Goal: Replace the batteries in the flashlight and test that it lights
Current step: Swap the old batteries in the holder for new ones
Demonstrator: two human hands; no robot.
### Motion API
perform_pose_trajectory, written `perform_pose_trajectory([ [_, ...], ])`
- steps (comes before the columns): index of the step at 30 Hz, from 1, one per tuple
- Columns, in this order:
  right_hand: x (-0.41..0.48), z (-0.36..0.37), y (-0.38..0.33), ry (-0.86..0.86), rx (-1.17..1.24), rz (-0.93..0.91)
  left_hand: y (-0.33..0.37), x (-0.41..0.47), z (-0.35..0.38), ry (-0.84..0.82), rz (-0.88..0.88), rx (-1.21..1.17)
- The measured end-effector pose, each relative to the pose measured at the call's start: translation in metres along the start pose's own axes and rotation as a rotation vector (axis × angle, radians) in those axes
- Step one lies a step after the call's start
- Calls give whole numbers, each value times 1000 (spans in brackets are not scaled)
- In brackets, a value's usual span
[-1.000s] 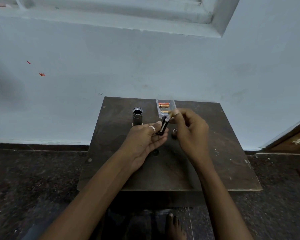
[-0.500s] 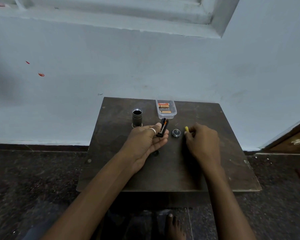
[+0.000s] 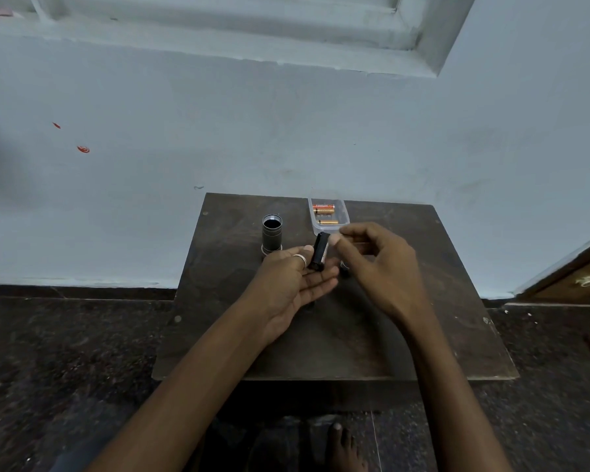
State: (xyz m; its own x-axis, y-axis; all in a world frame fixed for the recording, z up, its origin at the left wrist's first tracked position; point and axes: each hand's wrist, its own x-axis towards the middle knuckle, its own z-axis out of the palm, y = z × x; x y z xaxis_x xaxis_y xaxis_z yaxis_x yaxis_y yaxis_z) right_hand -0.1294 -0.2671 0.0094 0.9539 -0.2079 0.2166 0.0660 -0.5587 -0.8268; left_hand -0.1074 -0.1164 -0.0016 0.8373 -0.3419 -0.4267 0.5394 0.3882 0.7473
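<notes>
We saw a person's two bare arms reach over a dark wooden counter that stood against a pale blue wall. The left hand lay palm up with its fingers nearly straight. Its thumb, which wore a pale ring, pressed a black battery holder against the fingers, so the holder stood tilted above the middle of the counter, its upper end leaning away from the person.

The right hand came in from the other side with its fingers curled. Its thumb and forefinger tips touched the upper end of the holder. We could not tell whether they gripped it or only rested there.

Between the two hands a small dark part lay on the counter, mostly hidden by the right hand.

The flashlight, a grey tube, stood upright on the counter just left of the left thumb, its open end facing up. Behind the hands, near the far edge, sat a clear plastic box. Inside it lay orange batteries, on their sides.

At the bottom edge we made out a bare foot on the dark speckled floor.
</notes>
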Motion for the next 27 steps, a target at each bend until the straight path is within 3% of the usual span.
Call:
perform_pose_trajectory([
  [3, -1, 2, -1, -144, 33, -45, 1, -1, 0, -14, 8, -8],
  [13, -5, 1, -4, -80, -20, -219, 3, 3, -4, -58, 18, 36],
  [18, -7, 3, -4, -64, -173, -331, 2, 2, -5, -55, 32, 24],
  [27, -6, 5, -4, -51, -178, -319, 2, 3, -8, -70, 45, 26],
])
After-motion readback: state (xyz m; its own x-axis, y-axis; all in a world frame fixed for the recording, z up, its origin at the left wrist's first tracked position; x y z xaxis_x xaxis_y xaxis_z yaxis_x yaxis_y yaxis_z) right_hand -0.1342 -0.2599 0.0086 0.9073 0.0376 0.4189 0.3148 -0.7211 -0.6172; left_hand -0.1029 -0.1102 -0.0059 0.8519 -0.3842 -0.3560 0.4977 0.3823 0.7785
